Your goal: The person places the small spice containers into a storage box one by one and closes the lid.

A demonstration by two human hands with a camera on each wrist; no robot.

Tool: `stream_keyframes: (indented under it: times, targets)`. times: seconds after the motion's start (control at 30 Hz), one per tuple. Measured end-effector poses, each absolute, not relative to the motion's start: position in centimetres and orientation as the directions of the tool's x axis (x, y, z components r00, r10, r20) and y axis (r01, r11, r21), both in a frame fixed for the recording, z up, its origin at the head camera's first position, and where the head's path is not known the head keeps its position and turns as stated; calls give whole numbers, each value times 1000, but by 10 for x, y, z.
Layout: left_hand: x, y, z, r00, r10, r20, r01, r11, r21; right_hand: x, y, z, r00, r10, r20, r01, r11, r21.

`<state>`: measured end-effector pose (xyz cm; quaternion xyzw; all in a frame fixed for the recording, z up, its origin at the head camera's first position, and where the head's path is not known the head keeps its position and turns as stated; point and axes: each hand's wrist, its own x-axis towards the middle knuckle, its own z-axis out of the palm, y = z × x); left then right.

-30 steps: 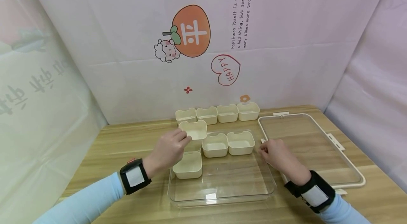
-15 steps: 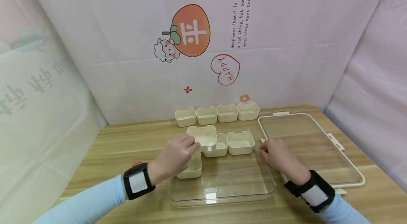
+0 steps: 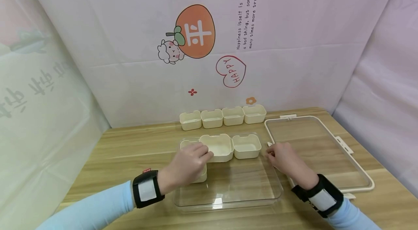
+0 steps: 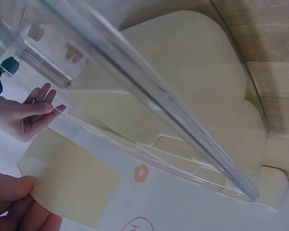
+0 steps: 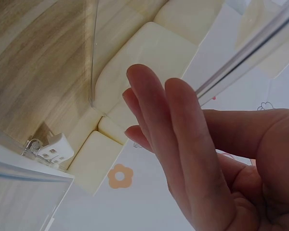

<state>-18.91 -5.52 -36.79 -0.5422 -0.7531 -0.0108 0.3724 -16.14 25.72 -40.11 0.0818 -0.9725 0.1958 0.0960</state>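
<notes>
My left hand (image 3: 187, 167) pinches a small cream box (image 3: 218, 147) by its near left edge, holding it above a clear plastic bin (image 3: 243, 202). In the left wrist view, thumb and fingers grip that cream box (image 4: 77, 178) outside the see-through wall. Inside the bin, cream boxes stand along the back and left; one (image 3: 247, 147) shows at back right. The held box mostly hides the middle one, and my hand partly covers the left box (image 3: 200, 177). My right hand (image 3: 290, 164) pinches the bin's right rim, which the right wrist view shows between thumb and fingers (image 5: 188, 125).
Behind the bin, several matching cream boxes (image 3: 233, 116) stand in a row against the printed cloth (image 3: 130, 88). A clear lid (image 3: 320, 153) with a white frame and clips lies on the wooden table (image 3: 130, 150) at the right.
My left hand has carried the cream box rightward and lower, from above the back left box to over the middle one. My right hand has stayed at the bin's rim.
</notes>
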Motion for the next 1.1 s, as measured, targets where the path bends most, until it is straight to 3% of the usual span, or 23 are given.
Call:
stream_keyframes:
  times: [0.8, 1.1]
  targets:
    - [-178, -34, -383, -136, 867, 480, 852, 350, -391, -161, 257, -399, -965, -131, 229, -208, 912, -353]
    - [-177, -31, -387, -179, 890, 419, 852, 353, -386, -161, 257, -399, -976, -113, 188, -178, 909, -377]
